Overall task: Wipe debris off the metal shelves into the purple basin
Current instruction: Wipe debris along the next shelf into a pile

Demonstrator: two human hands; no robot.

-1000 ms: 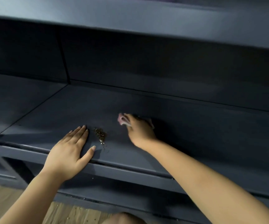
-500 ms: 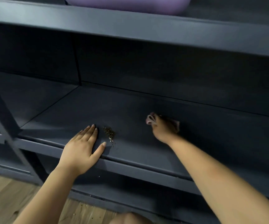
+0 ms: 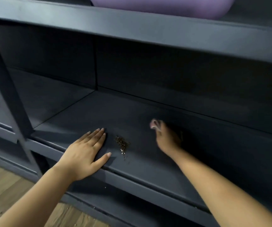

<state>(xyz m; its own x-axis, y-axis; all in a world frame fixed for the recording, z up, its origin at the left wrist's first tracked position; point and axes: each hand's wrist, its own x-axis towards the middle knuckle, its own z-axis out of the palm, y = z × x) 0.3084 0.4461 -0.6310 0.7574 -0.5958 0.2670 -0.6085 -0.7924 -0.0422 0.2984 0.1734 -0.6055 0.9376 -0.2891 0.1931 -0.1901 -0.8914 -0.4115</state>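
Observation:
A small pile of brown debris (image 3: pixel 122 143) lies on the dark metal shelf (image 3: pixel 140 161), near its front edge. My left hand (image 3: pixel 86 153) rests flat on the shelf just left of the pile, fingers spread, holding nothing. My right hand (image 3: pixel 168 138) is on the shelf to the right of the pile, closed on a small pinkish cloth (image 3: pixel 155 124) that shows past the fingertips; it is blurred. The purple basin (image 3: pixel 161 5) stands on the shelf above, only its underside in view.
The upper shelf's front edge (image 3: pixel 132 28) overhangs the working space. A slanted frame post (image 3: pixel 6 89) crosses at the left. Wooden floor (image 3: pixel 2 187) with a few crumbs lies below, and another shelf level sits under the front rail.
My right hand with the cloth has moved rightward, away from the debris pile. The view has risen, bringing the purple basin into sight. My left hand stays flat by the pile.

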